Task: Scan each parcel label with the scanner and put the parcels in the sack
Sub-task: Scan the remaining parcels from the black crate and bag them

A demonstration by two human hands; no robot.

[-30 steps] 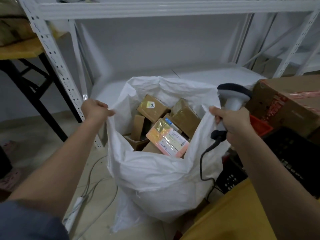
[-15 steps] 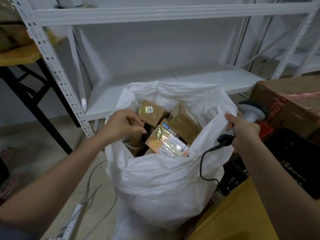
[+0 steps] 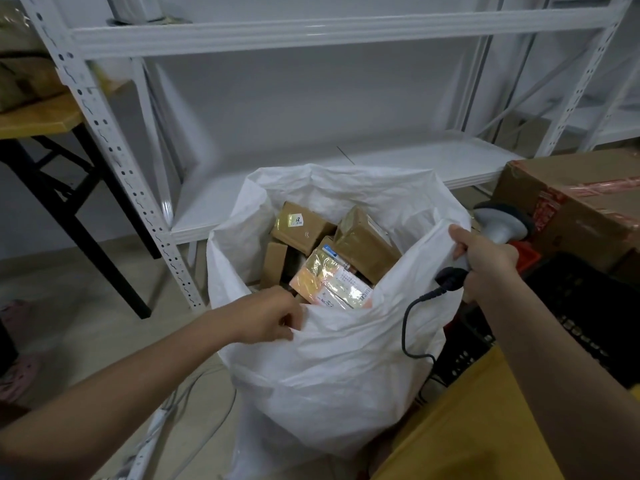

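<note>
A white woven sack (image 3: 339, 368) stands open on the floor, filled with several brown cardboard parcels (image 3: 363, 242). A pink and gold parcel (image 3: 330, 282) with a white label lies on top. My left hand (image 3: 266, 315) pinches the sack's near rim. My right hand (image 3: 485, 263) holds the grey scanner (image 3: 502, 225) by its handle and also grips the sack's right rim; the scanner's black cable (image 3: 412, 327) hangs down the sack's side.
White metal shelving (image 3: 346, 168) stands right behind the sack. A large cardboard box (image 3: 581, 209) and black crates (image 3: 581, 306) sit to the right. A yellow surface (image 3: 460, 427) is at lower right. A black-legged table (image 3: 62, 188) stands at left, with cables and a power strip on the floor.
My left hand let go of the sack's left rim, passed over the parcels and now pinches the near rim. My right hand keeps hold of the scanner and right rim.
</note>
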